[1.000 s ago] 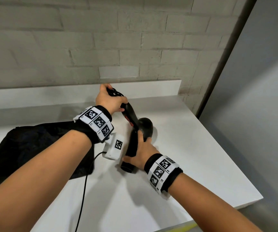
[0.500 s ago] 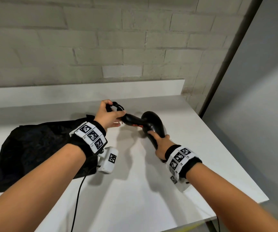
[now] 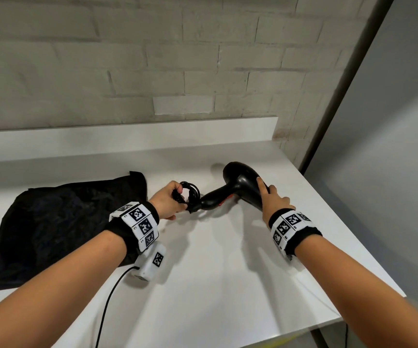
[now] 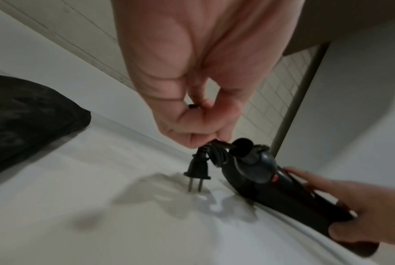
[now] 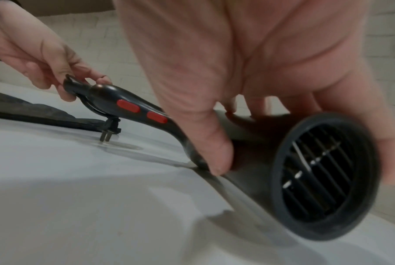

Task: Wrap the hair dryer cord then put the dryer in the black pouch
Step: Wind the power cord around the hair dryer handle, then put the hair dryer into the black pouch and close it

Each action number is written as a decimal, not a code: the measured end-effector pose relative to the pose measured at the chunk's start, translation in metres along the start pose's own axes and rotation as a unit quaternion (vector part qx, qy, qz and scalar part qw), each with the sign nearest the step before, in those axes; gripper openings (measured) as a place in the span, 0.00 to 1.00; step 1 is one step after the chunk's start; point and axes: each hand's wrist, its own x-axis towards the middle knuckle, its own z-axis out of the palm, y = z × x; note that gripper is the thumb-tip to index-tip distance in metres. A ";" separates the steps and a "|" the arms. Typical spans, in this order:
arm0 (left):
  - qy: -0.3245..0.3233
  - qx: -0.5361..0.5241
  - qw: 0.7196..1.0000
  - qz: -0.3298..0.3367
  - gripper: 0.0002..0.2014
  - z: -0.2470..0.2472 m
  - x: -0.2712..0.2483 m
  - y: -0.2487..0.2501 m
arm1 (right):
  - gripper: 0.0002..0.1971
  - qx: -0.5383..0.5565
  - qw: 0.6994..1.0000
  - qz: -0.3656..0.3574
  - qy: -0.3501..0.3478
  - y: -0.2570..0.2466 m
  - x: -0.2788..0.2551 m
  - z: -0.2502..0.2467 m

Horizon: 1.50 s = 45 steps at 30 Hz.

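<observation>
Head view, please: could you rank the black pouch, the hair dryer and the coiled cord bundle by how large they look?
1. black pouch, clearly largest.
2. hair dryer.
3. coiled cord bundle, smallest, partly hidden by the left hand.

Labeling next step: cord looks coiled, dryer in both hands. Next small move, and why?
Probably carry the dryer left toward the pouch. The cord is bundled in the left hand, the right hand grips the barrel, and the pouch lies flat nearby.
</observation>
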 end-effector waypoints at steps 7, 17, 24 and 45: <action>-0.044 0.026 0.996 -0.067 0.11 0.009 0.004 -0.005 | 0.51 -0.037 0.999 0.007 0.020 0.012 0.008 -0.004; -0.097 0.238 0.964 -0.067 0.20 0.024 -0.004 0.007 | 0.48 -0.055 0.998 -0.032 0.029 0.023 0.011 -0.003; -0.097 0.279 0.952 -0.075 0.25 0.028 -0.006 0.014 | 0.47 -0.037 0.999 -0.039 -0.005 0.030 0.009 -0.001; 0.015 0.535 0.840 -0.092 0.26 -0.177 0.004 -0.047 | 0.22 0.096 0.937 -0.321 -0.092 -0.184 -0.022 -0.033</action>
